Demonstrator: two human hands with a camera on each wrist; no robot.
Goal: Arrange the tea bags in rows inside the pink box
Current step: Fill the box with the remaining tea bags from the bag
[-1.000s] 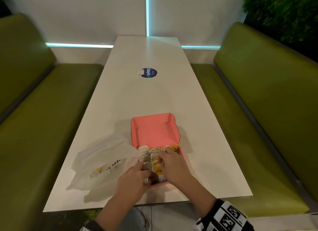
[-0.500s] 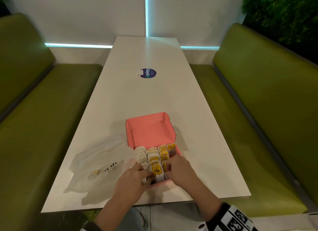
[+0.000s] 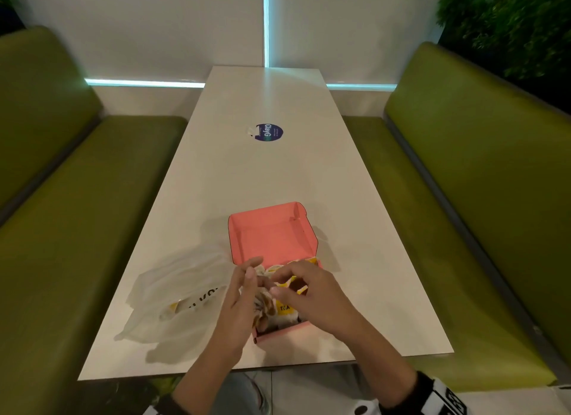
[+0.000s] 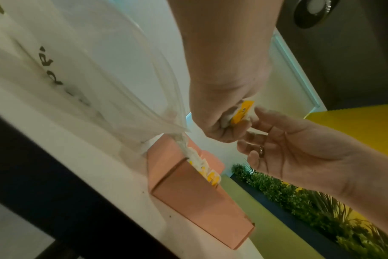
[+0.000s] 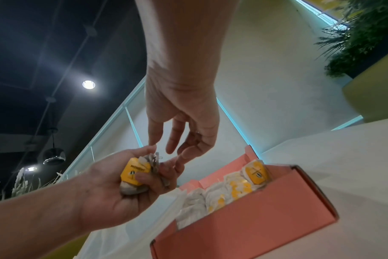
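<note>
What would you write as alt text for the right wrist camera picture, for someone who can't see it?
A right hand grips a small bunch of tea bags with yellow tags, while the left hand reaches down toward it with relaxed fingers. Below them, an open pink box on a white table holds rows of more tea bags.

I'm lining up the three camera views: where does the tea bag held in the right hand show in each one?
Head: tea bag low centre, under the right hand, above the pink box.
Left wrist: tea bag upper centre, in the fist.
Right wrist: tea bag left of centre, in the palm.
Shared landmark: the pink box.
</note>
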